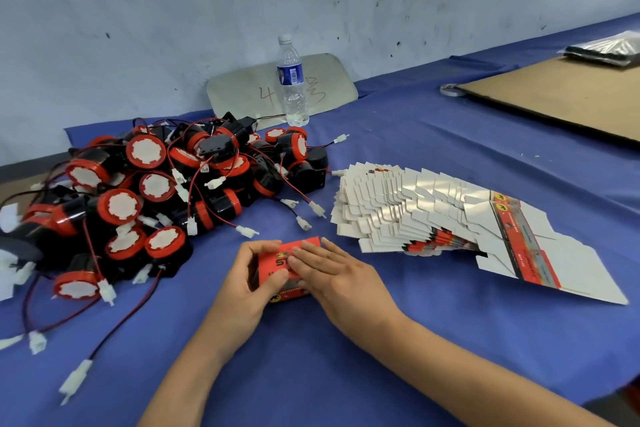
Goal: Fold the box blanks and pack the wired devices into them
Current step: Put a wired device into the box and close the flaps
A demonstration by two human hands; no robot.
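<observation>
A red printed box (282, 270) is held on the blue-covered bench (398, 340) between both hands. The left hand (247, 282) is curled round the box's left end, thumb laid on the top face; the right hand (332, 279) is laid nearly flat, fingers straight, pressed on the top face from the right. Whether a device is already inside cannot be told. The step in hand is judged to be the squaring or closing of this box: pressure is best kept even across the panel, the left end steadied while flaps are tucked, and creases run firmly so that the walls are not bowed. The heap of wired devices (145, 198), black and red with white plugs on leads, is lying just beyond and to the left of the left hand; leads are tangled, so one unit should be drawn out singly. The fanned stack of flat box blanks (433, 218) is lying beyond and to the right of the right hand, within easy reach
</observation>
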